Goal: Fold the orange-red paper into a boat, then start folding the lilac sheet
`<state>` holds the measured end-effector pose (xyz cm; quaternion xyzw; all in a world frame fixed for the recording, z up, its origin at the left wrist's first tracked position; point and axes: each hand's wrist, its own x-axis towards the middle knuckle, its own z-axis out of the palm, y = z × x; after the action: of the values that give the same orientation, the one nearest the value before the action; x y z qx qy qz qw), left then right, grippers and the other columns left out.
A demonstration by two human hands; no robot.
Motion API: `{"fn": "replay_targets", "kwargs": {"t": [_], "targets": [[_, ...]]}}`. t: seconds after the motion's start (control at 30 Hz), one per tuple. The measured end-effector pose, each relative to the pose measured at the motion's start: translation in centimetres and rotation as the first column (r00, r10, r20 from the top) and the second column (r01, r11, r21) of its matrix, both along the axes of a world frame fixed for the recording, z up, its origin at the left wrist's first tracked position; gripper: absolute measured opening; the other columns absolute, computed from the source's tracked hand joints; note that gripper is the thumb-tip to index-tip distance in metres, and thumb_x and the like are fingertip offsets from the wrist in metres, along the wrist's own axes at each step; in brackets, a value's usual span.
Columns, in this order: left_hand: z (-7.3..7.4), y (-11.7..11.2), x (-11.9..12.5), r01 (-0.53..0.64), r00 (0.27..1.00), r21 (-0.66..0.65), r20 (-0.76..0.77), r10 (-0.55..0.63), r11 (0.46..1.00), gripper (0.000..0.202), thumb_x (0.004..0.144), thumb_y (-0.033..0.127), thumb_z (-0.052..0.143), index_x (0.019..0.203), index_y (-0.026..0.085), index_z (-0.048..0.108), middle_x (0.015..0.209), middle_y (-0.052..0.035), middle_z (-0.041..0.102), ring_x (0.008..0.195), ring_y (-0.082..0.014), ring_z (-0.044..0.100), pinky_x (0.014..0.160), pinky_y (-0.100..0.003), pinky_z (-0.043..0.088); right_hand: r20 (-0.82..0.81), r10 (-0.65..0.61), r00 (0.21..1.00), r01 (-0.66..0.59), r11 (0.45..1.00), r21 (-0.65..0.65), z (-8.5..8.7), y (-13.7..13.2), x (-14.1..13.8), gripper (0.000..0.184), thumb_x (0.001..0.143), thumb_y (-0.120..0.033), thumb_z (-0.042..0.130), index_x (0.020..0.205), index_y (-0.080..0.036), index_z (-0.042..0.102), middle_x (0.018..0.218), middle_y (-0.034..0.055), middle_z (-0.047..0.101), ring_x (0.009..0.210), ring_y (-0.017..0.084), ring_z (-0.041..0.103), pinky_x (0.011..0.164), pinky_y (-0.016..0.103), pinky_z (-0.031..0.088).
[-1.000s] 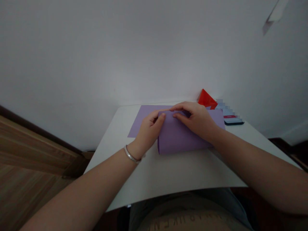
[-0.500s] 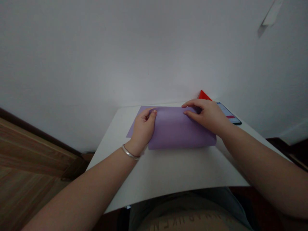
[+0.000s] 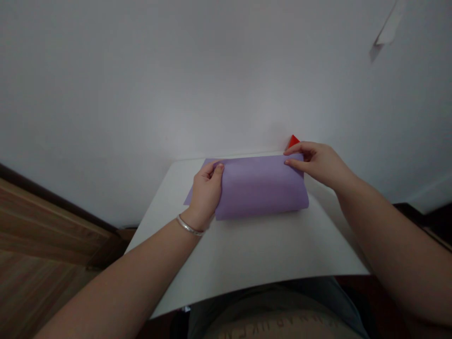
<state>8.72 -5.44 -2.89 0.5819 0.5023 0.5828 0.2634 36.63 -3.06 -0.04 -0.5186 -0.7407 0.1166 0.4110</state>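
Purple paper [image 3: 261, 186] stretches left to right, rounded fold [image 3: 261, 212] nearward; left hand [image 3: 207, 188] and right hand [image 3: 314, 162], nearly closed, pinch its far edge.

Plain pale-grey wall [image 3: 226, 70] filling upper view; dim, soft light, brighter low at center, darker toward corners. White table [image 3: 257, 254], far edge right by wall. Wood-grained panel [image 3: 45, 282] at lower left, dark strip [image 3: 56, 195] along its upper edge. White tab [image 3: 390, 28] high at right, small shadow below. Dark reddish patch [image 3: 363, 285] under table, probably floor.
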Motion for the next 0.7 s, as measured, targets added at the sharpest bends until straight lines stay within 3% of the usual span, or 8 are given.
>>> {"fn": "replay_targets", "kwargs": {"t": [0.27, 0.47, 0.57, 0.7], "targets": [[0.19, 0.06, 0.15, -0.009, 0.998, 0.012, 0.058, 0.009, 1.000, 0.027, 0.087, 0.031, 0.054, 0.102, 0.016, 0.071, 0.097, -0.0041, 0.073, 0.091, -0.0183, 0.063, 0.083, -0.030, 0.048, -0.170, -0.011, 0.985, 0.004, 0.999, -0.042, 0.19, 0.09, 0.02, 0.030, 0.069, -0.042, 0.072, 0.091, -0.022, 0.070, 0.057, -0.0023, 0.055, 0.052, 0.014, 0.051, 0.048, 0.028, 0.041], [0.49, -0.14, 0.19, -0.012, 0.998, 0.020, 0.069, 0.010, 1.000, 0.027, 0.086, 0.031, 0.056, 0.104, 0.017, 0.071, 0.093, -0.0035, 0.070, 0.082, -0.0163, 0.060, 0.074, -0.028, 0.047, -0.248, -0.013, 0.969, -0.006, 0.997, -0.076, 0.30, -0.24, -0.32, 0.028, 0.069, -0.041, 0.071, 0.089, -0.022, 0.067, 0.057, -0.0022, 0.057, 0.052, 0.014, 0.053, 0.050, 0.029, 0.042], [0.75, -0.26, 0.10, 0.020, 0.997, 0.016, 0.070, -0.021, 1.000, 0.031, 0.085, 0.031, 0.058, 0.113, 0.021, 0.067, 0.073, 0.0006, 0.061, 0.061, -0.0118, 0.050, 0.056, -0.024, 0.039, -0.283, -0.028, 0.959, 0.008, 0.997, -0.071, 0.04, -0.07, -0.39, 0.023, 0.071, -0.040, 0.069, 0.086, -0.023, 0.065, 0.057, -0.0018, 0.058, 0.050, 0.014, 0.051, 0.048, 0.029, 0.039], [0.77, -0.17, -0.15, 0.071, 0.997, 0.017, 0.009, -0.072, 0.997, 0.023, 0.083, 0.027, 0.058, 0.103, 0.023, 0.068, 0.057, 0.0048, 0.042, 0.048, -0.0089, 0.033, 0.046, -0.023, 0.025, -0.320, -0.093, 0.943, 0.081, 0.995, -0.050, -0.48, 0.25, -0.57, 0.016, 0.074, -0.038, 0.065, 0.082, -0.024, 0.063, 0.061, 0.0003, 0.061, 0.051, 0.015, 0.051, 0.047, 0.029, 0.036]]}}
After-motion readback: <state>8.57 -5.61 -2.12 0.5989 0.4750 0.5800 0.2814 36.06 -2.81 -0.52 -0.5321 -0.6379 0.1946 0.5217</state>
